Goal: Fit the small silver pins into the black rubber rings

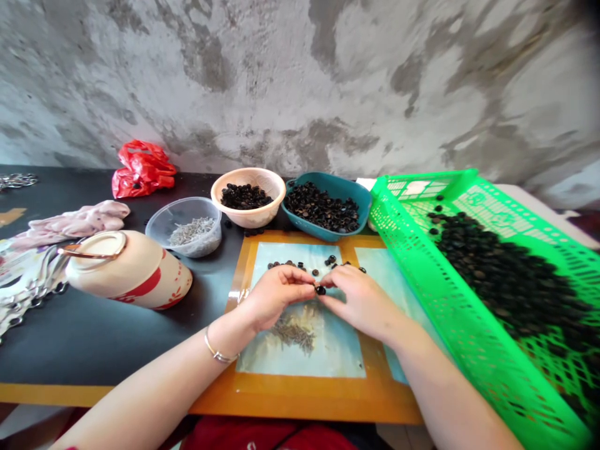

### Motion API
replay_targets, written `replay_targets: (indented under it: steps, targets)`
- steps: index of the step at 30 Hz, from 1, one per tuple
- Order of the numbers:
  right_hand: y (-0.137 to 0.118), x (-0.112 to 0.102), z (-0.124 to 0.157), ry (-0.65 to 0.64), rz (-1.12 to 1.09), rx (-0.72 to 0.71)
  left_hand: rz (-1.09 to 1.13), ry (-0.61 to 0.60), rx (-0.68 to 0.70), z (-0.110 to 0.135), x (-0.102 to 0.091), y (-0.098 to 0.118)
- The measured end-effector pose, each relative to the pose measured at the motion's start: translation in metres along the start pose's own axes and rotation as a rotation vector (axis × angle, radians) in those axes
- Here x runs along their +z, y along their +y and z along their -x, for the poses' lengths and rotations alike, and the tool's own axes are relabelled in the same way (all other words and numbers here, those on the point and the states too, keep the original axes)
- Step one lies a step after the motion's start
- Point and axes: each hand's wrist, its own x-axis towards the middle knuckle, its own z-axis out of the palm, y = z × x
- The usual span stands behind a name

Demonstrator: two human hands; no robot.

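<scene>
One black piece [320, 290]: at both hands' fingertips, over the pale sheet [332, 353]
Left hand [276, 295]: fingertips pinched on it
Right hand [363, 301]: fingertips beside it; cannot tell if gripping
Thin pins [296, 334]: heaped on the sheet
Green basket [426, 275]: at right

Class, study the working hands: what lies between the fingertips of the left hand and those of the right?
In the head view, a small black piece lies between the fingertips of the left hand and the right hand.

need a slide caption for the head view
Both hands meet at a small black piece over a light-blue sheet, beside a green basket.
</scene>
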Motion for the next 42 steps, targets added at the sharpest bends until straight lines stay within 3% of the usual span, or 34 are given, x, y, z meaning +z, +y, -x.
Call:
replay_targets:
  steps: [8,17,24,29,42]
  targets:
    - [-0.002,0.003,0.000,0.196,-0.268,0.043,0.105,0.002,0.021,0.001,0.000,0.010]
    - [-0.006,-0.001,0.002,0.285,-0.292,0.050,0.139,-0.021,0.082,0.006,0.003,0.015]
    - [-0.014,-0.004,0.004,0.332,-0.322,-0.008,-0.023,0.014,0.193,0.009,0.005,0.018]
    - [-0.015,-0.004,0.005,0.368,-0.358,-0.083,-0.108,0.014,0.189,0.011,0.004,0.018]
    - [-0.018,-0.005,0.005,0.345,-0.351,-0.093,-0.259,-0.029,0.202,0.014,0.006,0.019]
